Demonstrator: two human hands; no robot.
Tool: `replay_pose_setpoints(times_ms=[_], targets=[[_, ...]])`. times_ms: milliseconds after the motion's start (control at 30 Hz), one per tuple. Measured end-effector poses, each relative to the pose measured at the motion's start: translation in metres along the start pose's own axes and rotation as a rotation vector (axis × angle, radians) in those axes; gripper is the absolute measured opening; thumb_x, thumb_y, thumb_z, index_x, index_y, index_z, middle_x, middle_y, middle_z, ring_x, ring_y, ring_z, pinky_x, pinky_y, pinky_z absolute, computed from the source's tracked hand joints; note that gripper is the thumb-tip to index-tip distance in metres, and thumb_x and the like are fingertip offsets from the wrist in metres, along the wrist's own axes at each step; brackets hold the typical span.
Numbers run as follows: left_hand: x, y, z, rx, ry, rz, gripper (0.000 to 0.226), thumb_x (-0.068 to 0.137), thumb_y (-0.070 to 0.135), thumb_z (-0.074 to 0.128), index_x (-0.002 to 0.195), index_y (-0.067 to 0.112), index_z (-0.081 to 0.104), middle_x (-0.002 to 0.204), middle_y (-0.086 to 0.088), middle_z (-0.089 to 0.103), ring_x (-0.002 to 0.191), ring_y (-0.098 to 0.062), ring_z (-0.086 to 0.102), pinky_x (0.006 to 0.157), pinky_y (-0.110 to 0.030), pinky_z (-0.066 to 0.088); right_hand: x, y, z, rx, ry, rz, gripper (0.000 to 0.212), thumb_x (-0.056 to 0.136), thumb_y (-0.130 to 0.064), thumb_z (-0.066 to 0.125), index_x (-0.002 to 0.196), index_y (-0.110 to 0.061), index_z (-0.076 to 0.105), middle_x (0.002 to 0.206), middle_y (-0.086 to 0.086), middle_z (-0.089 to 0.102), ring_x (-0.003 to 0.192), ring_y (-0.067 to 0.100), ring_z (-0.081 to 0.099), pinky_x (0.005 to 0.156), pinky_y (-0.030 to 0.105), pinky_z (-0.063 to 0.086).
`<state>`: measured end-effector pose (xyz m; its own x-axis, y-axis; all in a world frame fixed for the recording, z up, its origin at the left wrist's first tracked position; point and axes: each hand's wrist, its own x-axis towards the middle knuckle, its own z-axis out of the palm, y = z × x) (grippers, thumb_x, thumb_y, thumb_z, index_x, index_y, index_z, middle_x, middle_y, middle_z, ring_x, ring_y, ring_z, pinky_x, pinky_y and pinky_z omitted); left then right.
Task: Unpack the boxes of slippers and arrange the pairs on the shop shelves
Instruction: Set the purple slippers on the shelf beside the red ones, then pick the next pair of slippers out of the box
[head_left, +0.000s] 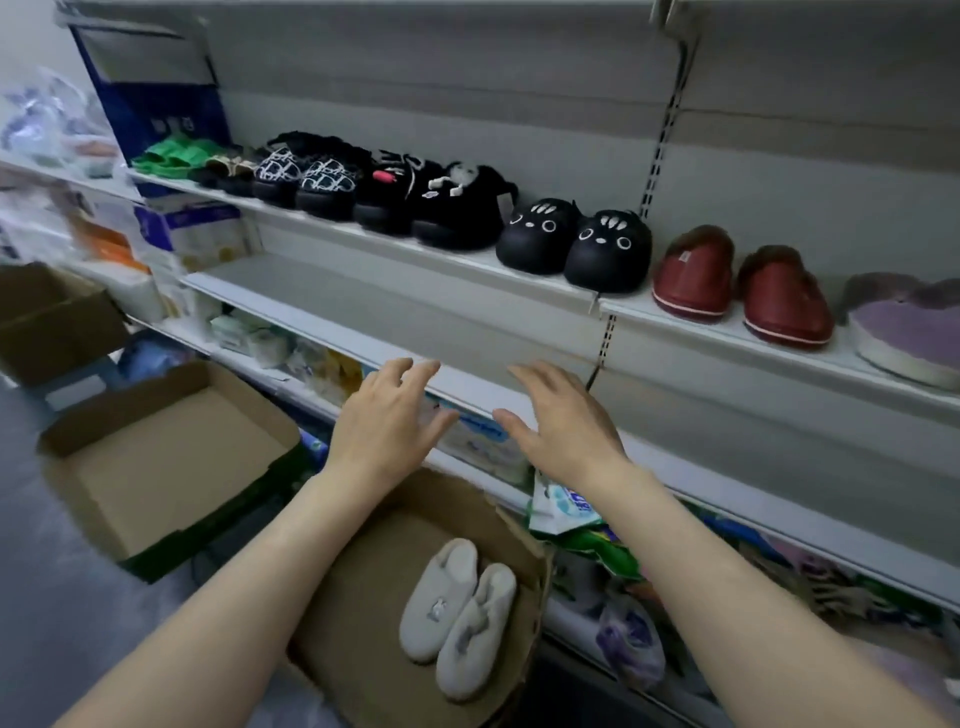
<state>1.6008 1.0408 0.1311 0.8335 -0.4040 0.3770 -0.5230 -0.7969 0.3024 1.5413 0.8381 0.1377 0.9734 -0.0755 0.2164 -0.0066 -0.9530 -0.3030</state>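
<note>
Below my hands, the left (387, 415) and right (558, 421) both spread and holding nothing, one cardboard box (363, 597) holds a pale pair of slippers (457, 616), while the box beside it (166, 462) holds nothing.

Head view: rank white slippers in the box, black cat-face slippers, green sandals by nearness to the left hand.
From the left hand:
1. White slippers, in the cardboard box below the hand.
2. Black cat-face slippers, upper shelf, up and right.
3. Green sandals, upper shelf's far left end.

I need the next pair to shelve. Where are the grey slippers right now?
In the head view, the grey slippers lie side by side in the open cardboard box at bottom centre, below both hands.
</note>
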Motion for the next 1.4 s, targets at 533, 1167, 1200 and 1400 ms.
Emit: replay_pose_setpoints(times_ms=[533, 1167, 1200, 1400], targets=[[0.007, -0.156, 0.236, -0.099, -0.697, -0.194, 0.066, 0.093, 0.049, 0.061, 0.149, 0.021, 0.040, 0.146, -0.011, 0.045, 0.127, -0.031, 0.049, 0.100, -0.042, 0.046, 0.015, 0.055, 0.287, 0.335, -0.549, 0.634, 0.062, 0.099, -0.044, 0.056, 0.152, -0.015, 0.038, 0.155, 0.012, 0.040, 0.140, 0.030, 0.040, 0.110, 0.036, 0.036], [-0.141, -0.263, 0.452, -0.567, -1.162, -0.870, 0.085, 0.060, 0.077, 0.075, 0.121, 0.018, 0.065, 0.109, 0.003, 0.073, 0.103, -0.016, 0.069, 0.088, -0.034, 0.057, -0.099, 0.059, 0.501, 0.818, -0.365, 1.682, 0.099, 0.076, -0.045, 0.084, 0.155, -0.018, 0.031, 0.151, 0.003, 0.049, 0.137, 0.026, 0.047, 0.113, 0.042, 0.040], [-0.140, -0.260, 0.451, -0.619, -1.146, -0.912, 0.077, 0.065, 0.071, 0.077, 0.118, 0.016, 0.067, 0.107, 0.001, 0.074, 0.102, -0.017, 0.070, 0.088, -0.036, 0.058, -0.102, 0.060, 0.505, 0.872, -0.322, 1.719, 0.101, 0.073, -0.044, 0.086, 0.154, -0.018, 0.032, 0.150, 0.002, 0.050, 0.137, 0.025, 0.048, 0.113, 0.043, 0.041], [-0.125, -0.241, 0.438, -0.837, -1.041, -1.124, 0.031, 0.084, 0.028, 0.079, 0.108, 0.014, 0.066, 0.106, -0.005, 0.071, 0.098, -0.022, 0.069, 0.086, -0.040, 0.059, -0.110, 0.057, 0.499, 1.036, -0.150, 1.790, 0.078, 0.064, -0.051, 0.089, 0.128, -0.018, 0.057, 0.121, -0.003, 0.066, 0.108, 0.019, 0.064, 0.084, 0.032, 0.055]])
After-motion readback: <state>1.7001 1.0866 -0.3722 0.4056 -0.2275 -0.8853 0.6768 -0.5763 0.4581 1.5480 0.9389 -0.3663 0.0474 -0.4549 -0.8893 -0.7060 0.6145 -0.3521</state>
